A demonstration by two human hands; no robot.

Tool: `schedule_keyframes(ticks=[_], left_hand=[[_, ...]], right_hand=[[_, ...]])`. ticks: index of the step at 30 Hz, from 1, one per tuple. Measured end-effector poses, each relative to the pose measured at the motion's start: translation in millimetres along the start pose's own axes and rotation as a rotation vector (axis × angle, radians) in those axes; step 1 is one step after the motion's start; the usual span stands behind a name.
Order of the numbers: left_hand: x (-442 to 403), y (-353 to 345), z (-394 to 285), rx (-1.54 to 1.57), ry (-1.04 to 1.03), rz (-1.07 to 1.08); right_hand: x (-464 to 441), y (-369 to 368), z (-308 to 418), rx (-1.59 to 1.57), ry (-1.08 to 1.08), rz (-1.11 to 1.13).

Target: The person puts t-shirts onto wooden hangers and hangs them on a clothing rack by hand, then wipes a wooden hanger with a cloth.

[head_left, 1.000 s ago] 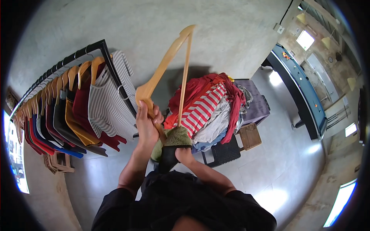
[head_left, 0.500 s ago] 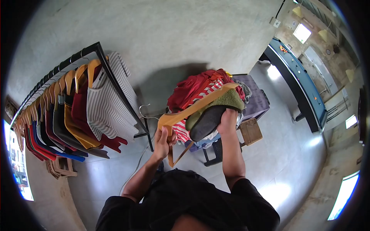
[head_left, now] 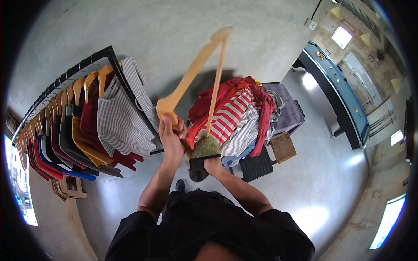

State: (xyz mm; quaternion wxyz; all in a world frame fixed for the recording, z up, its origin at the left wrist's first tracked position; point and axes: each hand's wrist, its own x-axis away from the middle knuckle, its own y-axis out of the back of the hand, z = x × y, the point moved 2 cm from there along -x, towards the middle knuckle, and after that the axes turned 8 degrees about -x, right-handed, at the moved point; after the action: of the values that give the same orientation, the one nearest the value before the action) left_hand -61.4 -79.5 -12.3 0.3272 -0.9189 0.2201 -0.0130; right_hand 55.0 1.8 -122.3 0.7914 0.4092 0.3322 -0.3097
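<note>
My left hand (head_left: 172, 139) is closed around the middle of a wooden clothes hanger (head_left: 196, 65), just below its metal hook. The hanger is tilted, one shoulder end pointing up and away, its lower bar facing me. A fuzzy green cloth with a black side (head_left: 205, 152) is wrapped about the lower part of the hanger's bar. My right hand (head_left: 213, 165) grips this cloth from the right; its fingers are mostly hidden. Behind the hanger lies a heap of clothes (head_left: 233, 115), with red, red-and-white striped and grey striped pieces.
At left stands a black clothes rack (head_left: 115, 65) full of garments on wooden hangers, a grey striped shirt (head_left: 122, 113) nearest. A purple-grey table (head_left: 289, 108) is beside the heap, with a wooden box (head_left: 284, 148) near it. A pool table (head_left: 335, 82) stands far right.
The hanger has turned steeply upward and moved left with my left hand. My right hand and the green-and-black cloth have moved left and toward me, onto the hanger's lower bar.
</note>
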Motion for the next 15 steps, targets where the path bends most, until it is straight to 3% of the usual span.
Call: schedule_keyframes(ticks=[4, 6, 7, 10, 11, 13, 14, 15], left_hand=[[6, 2, 8, -0.006, -0.011, 0.020], [9, 2, 12, 0.030, 0.023, -0.015], [12, 2, 13, 0.047, 0.039, -0.036], [23, 8, 33, -0.118, 0.094, 0.011], [25, 17, 47, -0.033, 0.107, 0.140], [38, 23, 57, -0.159, 0.141, 0.138], [45, 26, 63, -0.222, 0.157, 0.138], [47, 46, 68, -0.180, 0.158, 0.393]], right_hand=[[14, 0, -16, 0.122, 0.077, 0.093], [13, 6, -23, -0.147, -0.086, 0.089], [3, 13, -20, -0.493, -0.290, 0.080], [-11, 21, -30, -0.867, -0.587, -0.095], [-10, 36, -41, -0.671, -0.544, -0.134], [-7, 65, -63, -0.252, -0.500, -0.222], [-47, 92, -41, -0.735, -0.780, -0.419], [-84, 120, -19, -1.190, -0.996, -0.803]])
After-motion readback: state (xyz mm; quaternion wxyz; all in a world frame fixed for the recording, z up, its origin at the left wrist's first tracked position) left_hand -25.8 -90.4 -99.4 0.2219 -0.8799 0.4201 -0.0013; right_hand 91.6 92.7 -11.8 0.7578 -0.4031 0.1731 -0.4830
